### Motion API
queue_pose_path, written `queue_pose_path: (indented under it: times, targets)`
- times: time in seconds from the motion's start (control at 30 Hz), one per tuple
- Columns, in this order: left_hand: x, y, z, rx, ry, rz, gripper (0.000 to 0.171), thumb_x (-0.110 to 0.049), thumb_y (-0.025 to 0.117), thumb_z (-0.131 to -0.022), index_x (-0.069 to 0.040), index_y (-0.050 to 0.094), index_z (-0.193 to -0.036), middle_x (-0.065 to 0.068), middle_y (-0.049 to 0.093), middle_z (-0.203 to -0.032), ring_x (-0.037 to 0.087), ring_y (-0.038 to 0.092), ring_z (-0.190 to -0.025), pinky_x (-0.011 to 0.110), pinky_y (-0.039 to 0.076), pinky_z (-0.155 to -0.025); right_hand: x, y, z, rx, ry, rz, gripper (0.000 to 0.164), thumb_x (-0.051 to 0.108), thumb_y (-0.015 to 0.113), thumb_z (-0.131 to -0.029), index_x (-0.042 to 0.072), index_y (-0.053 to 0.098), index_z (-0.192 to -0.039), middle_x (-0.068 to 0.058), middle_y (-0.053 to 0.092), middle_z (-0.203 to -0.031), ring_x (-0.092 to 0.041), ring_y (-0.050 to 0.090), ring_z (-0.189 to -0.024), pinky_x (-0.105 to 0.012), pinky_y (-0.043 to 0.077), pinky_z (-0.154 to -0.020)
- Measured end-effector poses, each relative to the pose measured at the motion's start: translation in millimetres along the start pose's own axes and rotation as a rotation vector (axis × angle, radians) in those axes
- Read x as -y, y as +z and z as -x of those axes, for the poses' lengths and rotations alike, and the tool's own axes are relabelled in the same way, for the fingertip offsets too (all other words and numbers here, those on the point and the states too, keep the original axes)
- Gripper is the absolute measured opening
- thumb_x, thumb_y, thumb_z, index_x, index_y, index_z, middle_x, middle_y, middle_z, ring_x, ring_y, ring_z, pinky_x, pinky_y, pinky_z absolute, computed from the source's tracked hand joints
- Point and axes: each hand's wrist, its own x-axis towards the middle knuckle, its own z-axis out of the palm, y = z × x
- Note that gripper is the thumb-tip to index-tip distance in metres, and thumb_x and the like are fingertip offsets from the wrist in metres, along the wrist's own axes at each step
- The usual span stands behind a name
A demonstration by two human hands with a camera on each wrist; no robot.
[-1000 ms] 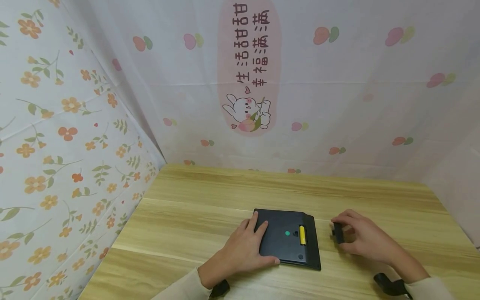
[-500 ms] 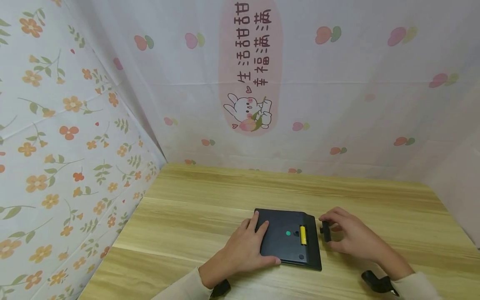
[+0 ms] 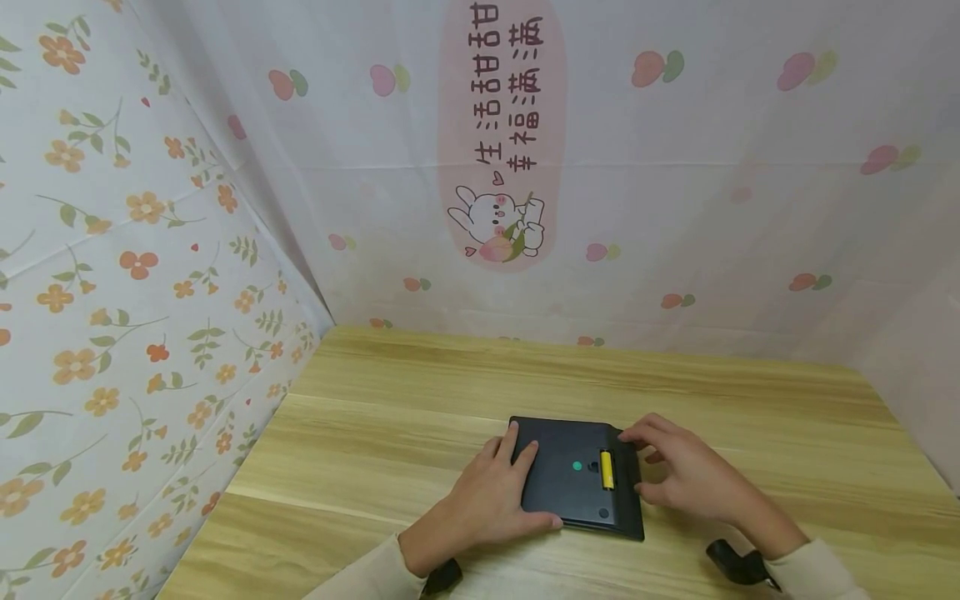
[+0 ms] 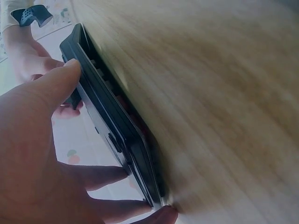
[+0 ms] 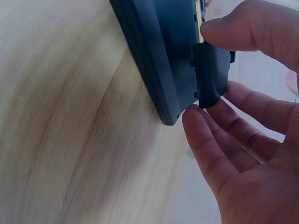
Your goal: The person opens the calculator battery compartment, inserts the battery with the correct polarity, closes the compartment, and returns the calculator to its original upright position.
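Observation:
A black calculator [image 3: 555, 492] lies face down on the table; a few of its keys show underneath in the left wrist view. A yellow battery [image 3: 607, 471] sits in its uncovered slot. My left hand [image 3: 491, 496] holds the calculator by its left part, thumb on the near edge and fingers spread toward the left edge. At the calculator's right edge, my right hand [image 3: 686, 471] pinches a small black battery cover [image 5: 212, 74] between thumb and fingers. Small tabs stick out from the cover's sides. In the head view the cover is hardly visible against the calculator.
The wooden table [image 3: 390, 375] reaches back to a printed white curtain [image 3: 675, 208]. A flowered curtain [image 3: 142, 333] hangs along the left side. Black wrist mounts [image 3: 738, 562] are worn on both forearms.
My right hand has moved left with the battery cover, from apart on the table to the calculator's right edge. The left hand and calculator have stayed in place.

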Motion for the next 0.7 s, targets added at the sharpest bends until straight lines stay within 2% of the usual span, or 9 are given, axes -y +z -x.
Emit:
queue_pose_path:
  times: [0.33,0.6,0.7]
  targets:
    - [0.6,0.9,-0.5,0.012,-0.009,-0.003,0.107,-0.086,0.065,-0.091,-0.014,0.049,-0.168,0.022,0.032,-0.176,0.039,0.05,-0.149,0.048,0.051,-0.113,4.7,4.0,-4.6,-0.012,-0.081,-0.005,0.056,0.009,0.093,-0.082,0.003,0.071,-0.132,-0.004,0.063,-0.128,-0.023,0.07,-0.107,-0.038,0.064,-0.085]
    - [1.6,0.8,-0.8,0.022,-0.004,-0.001,0.108,-0.087,0.063,-0.091,-0.014,0.048,-0.169,0.022,0.032,-0.176,0.039,0.049,-0.15,0.049,0.051,-0.113,8.2,7.0,-7.0,0.016,-0.079,-0.007,0.06,0.012,0.092,-0.085,0.007,0.068,-0.14,-0.003,0.062,-0.132,-0.02,0.066,-0.106,-0.036,0.06,-0.082]
    - [2.3,1.3,-1.0,0.022,0.003,-0.002,0.108,-0.087,0.062,-0.091,-0.014,0.047,-0.169,0.023,0.032,-0.176,0.039,0.049,-0.149,0.049,0.052,-0.112,8.5,8.4,-7.2,0.022,-0.089,-0.024,0.057,0.011,0.091,-0.086,0.01,0.068,-0.139,-0.002,0.061,-0.131,-0.018,0.063,-0.102,-0.034,0.058,-0.078]
